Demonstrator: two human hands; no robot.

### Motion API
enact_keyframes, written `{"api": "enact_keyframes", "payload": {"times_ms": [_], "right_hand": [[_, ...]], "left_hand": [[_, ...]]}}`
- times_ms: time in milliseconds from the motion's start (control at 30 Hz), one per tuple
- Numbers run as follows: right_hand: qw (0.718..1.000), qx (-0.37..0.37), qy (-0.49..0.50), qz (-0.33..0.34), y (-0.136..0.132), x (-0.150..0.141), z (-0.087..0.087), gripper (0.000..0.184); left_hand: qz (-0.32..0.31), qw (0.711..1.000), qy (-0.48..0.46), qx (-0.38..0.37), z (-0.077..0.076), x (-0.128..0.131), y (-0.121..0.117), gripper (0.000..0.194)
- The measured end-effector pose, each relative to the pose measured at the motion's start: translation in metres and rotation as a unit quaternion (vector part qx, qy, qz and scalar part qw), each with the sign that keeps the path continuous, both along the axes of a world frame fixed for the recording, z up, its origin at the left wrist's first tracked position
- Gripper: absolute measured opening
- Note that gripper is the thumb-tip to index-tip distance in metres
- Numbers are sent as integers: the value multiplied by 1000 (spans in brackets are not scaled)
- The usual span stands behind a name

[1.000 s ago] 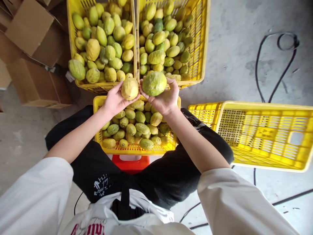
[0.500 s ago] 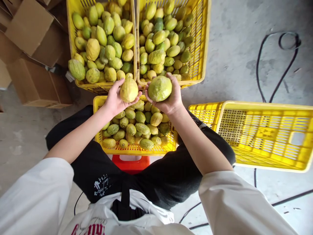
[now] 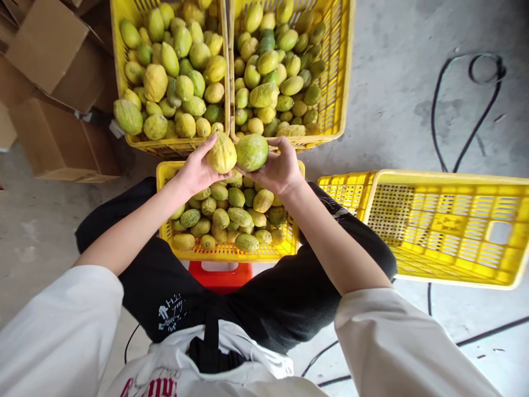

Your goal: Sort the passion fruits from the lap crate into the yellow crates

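Grey concrete floor runs under everything, with a dark cable looping across it at about two o'clock; nearest the viewer, white sleeves and black-clad knees frame a red stool, and on it sits the near crate, yellow plastic and part-filled with green-yellow fruit; just above that crate's far rim both hands meet at twelve o'clock; the left hand cups a yellow fruit from below and from its nine o'clock side, fingers curled round it, thumb up along its top; the fruit's long axis stands roughly upright in the picture, tilted a little toward one o'clock; the right hand wraps a rounder green fruit from the three o'clock side, fingertips over its far edge, palm beneath; the two fruits touch or very nearly touch, the yellow one at nine o'clock of the green one, each lying inward of its own hand, so neither hand is nearer the other's fruit; off at three o'clock an empty crate lies tipped on the floor; beyond the hands, at eleven o'clock, the left far crate holds larger fruit, and at one o'clock the right far crate holds smaller ones; cardboard boxes stack at ten o'clock.
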State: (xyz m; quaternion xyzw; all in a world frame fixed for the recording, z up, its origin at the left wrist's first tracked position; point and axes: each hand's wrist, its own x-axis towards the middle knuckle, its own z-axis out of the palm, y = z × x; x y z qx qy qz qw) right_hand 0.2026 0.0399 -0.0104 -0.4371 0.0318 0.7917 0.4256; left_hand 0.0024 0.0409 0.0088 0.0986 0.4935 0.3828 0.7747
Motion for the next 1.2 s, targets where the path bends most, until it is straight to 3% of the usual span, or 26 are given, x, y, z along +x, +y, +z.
{"api": "enact_keyframes", "payload": {"times_ms": [200, 367, 500, 733, 833, 933, 1067, 1200], "right_hand": [[999, 19, -36, 0, 8, -6, 25, 24], [999, 25, -43, 10, 6, 3, 30, 22], [1000, 14, -8, 18, 0, 10, 20, 16], [998, 25, 4, 49, -15, 13, -14, 25], [996, 46, -27, 73, -19, 9, -20, 28], [991, 82, -43, 92, -18, 4, -21, 30], [986, 114, -53, 107, -10, 2, -20, 37], [984, 124, -35, 119, -3, 8, -15, 40]], "left_hand": [[7, 1000, -25, -4, 5, -3, 4, 21], [-28, 998, -53, -25, 8, -13, 5, 38], [-43, 998, -35, -39, -1, -19, 10, 38], [-49, 998, 25, -41, -21, -18, 10, 20], [-52, 996, 40, -65, -17, -17, 4, 29], [-80, 993, -9, -92, -13, -19, 1, 32], [-70, 995, -35, -69, -6, -26, 4, 41], [-80, 996, 6, -28, 1, -30, 6, 26]]}}
